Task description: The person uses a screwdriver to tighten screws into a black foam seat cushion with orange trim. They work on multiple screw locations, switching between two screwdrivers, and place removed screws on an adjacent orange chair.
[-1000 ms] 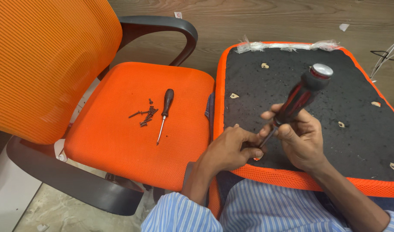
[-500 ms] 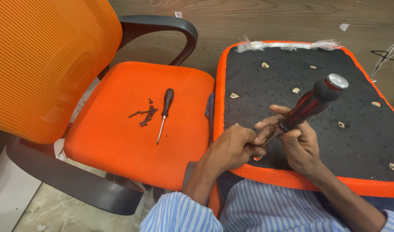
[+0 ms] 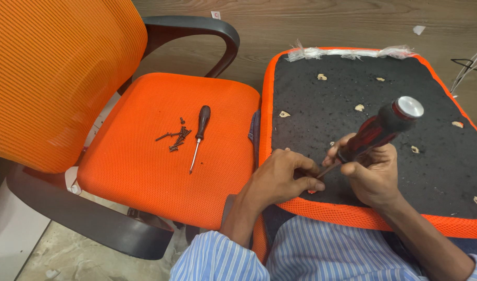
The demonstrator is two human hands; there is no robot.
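My right hand grips a large screwdriver with a red and black handle, tilted up to the right. Its tip points down at the black underside of an upturned orange seat cushion on my lap. My left hand rests on the cushion's near edge, fingers pinched around the screwdriver's tip; what it pinches is hidden.
An orange mesh office chair with black armrests stands to the left. On its seat lie a small dark-handled screwdriver and several dark screws. Pale scraps dot the black cushion underside. The floor is wood-patterned.
The screwdriver handle has swung lower and further right, from steep to more slanted. My left hand stays pinched at the tip.
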